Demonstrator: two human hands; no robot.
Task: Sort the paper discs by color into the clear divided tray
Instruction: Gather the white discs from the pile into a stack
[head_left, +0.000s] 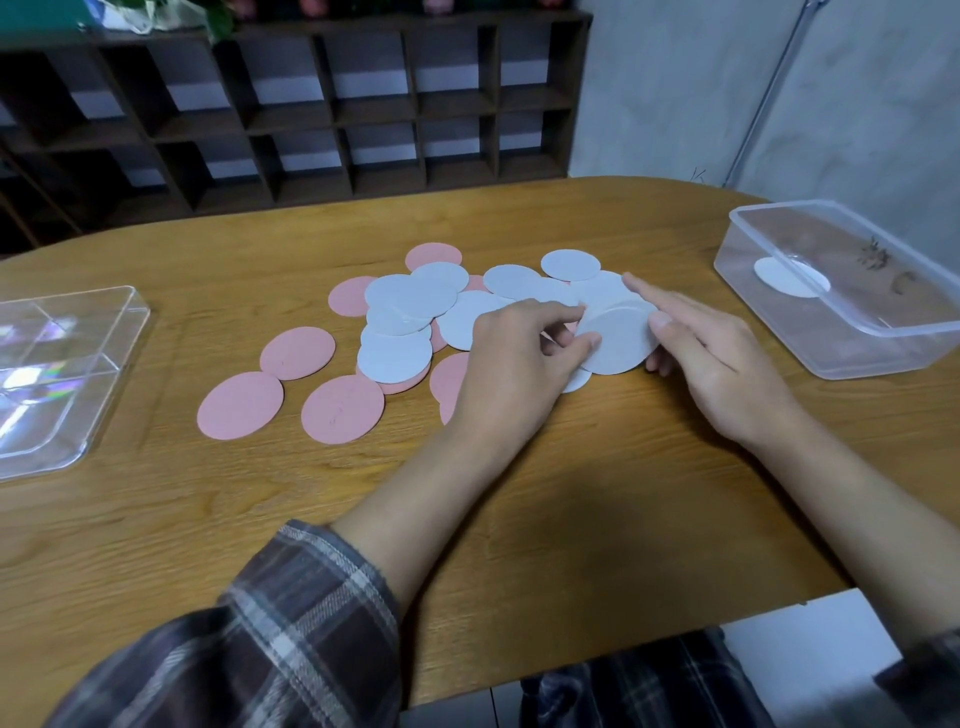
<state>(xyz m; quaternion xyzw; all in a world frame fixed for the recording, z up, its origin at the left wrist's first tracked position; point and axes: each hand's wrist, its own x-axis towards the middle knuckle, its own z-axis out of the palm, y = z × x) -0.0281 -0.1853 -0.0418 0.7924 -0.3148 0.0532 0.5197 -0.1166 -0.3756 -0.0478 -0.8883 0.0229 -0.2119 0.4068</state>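
Held item: white round paper disc (618, 340); layered edges at its upper rim suggest a small stack, count not readable.
Location: between both hands, just above the wooden table (519, 223), at the right end of the loose pile.
Left hand (511, 374): thumb and forefinger pinch the disc's left edge.
Right hand (722, 364): thumb on the right edge, lower fingers curled beneath; forefinger stretched straight over the pile.
Orientation: circular, so no long axis; face up, seemingly tipped slightly toward the camera.
Pile: other white paper discs (415, 301) overlap; pink round paper discs (296, 353) lie mostly to the left.
Clear divided plastic tray (62, 395): far left, well apart from the hands; no discs seen in it.
Clear plastic tub (852, 358): right, one white disc inside (789, 278).
Risk 1: stack fans or sheds discs in transit, since it is held only by its edges.
Risk 2: a pink disc rides along underneath unseen.
Risk 3: the nearer tub draws the drop instead of the tray.
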